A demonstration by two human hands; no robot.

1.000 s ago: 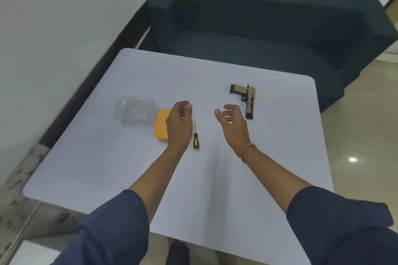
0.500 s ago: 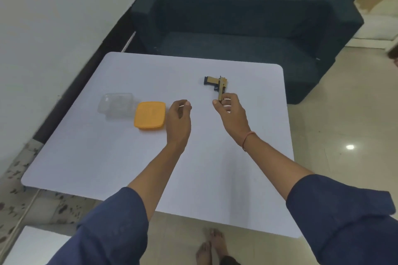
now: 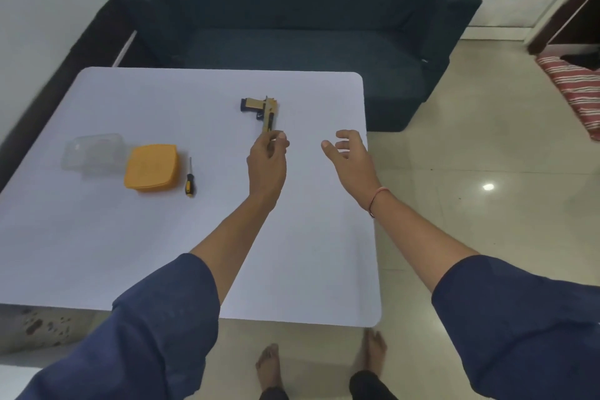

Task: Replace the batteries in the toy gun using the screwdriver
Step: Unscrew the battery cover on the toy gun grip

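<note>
Gun now meets the left hand, fingers curled — grip unclear — as the open right hand drifts aside: pickup barely begun.

One gun, one screwdriver, one orange lid and one clear box lie on one table — four loose things in all. One dark sofa is behind it.

There are two hands, the left hand and the right hand. There are two blue sleeves, the left sleeve and the right sleeve. One band is on the right wrist.

Two bare feet show on the floor — the left foot and the right foot. One striped cloth is at the right edge.
</note>
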